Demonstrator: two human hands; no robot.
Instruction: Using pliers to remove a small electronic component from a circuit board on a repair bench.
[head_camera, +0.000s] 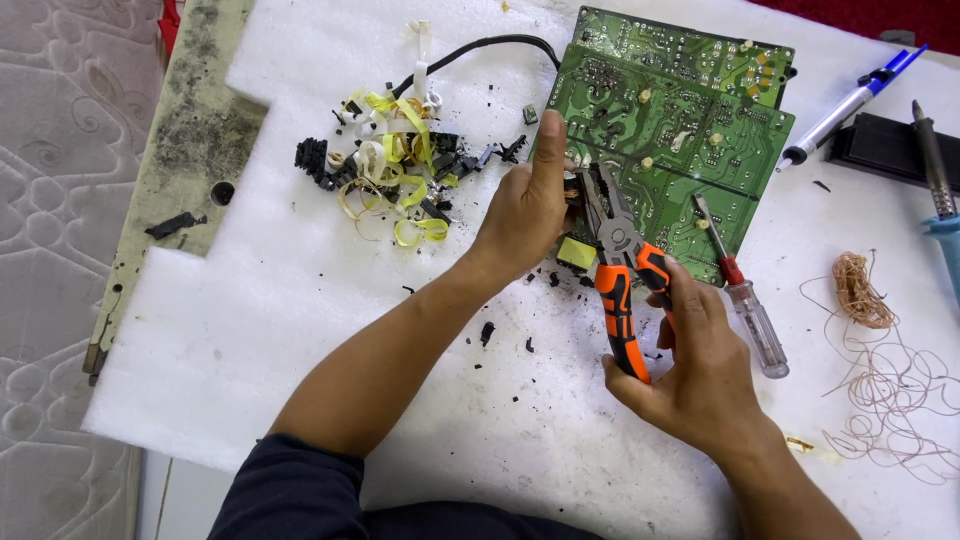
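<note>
I kept my left hand (525, 215) pressed against the near edge of the green circuit board (670, 130), thumb raised along the board's left side, so that the board stayed put on the white foam sheet (300, 300) covering the tabletop. The left fingers were curled around a small yellow-wrapped component (576, 252) at that edge; how firmly they gripped it I could not tell, as the hand hid most of it.

My right hand (695, 370) was clenched on the orange-and-black handles of the pliers (620, 270). The steel nose pointed away from me toward the component beside my left fingers, which put the tool in line with the part being held. Whether the nose had closed on anything was hidden.

A screwdriver with a red collar and clear handle (745, 300) lay just right of the pliers, its tip resting on the board, within reach of the right hand. A heap of yellow tape strips and black fragments (395, 170) sat well to the left. Loose copper wire (880, 350) lay to the right, and a blue-handled soldering iron (935, 180) and a blue desoldering pump (850, 105) sat at the far right.
</note>
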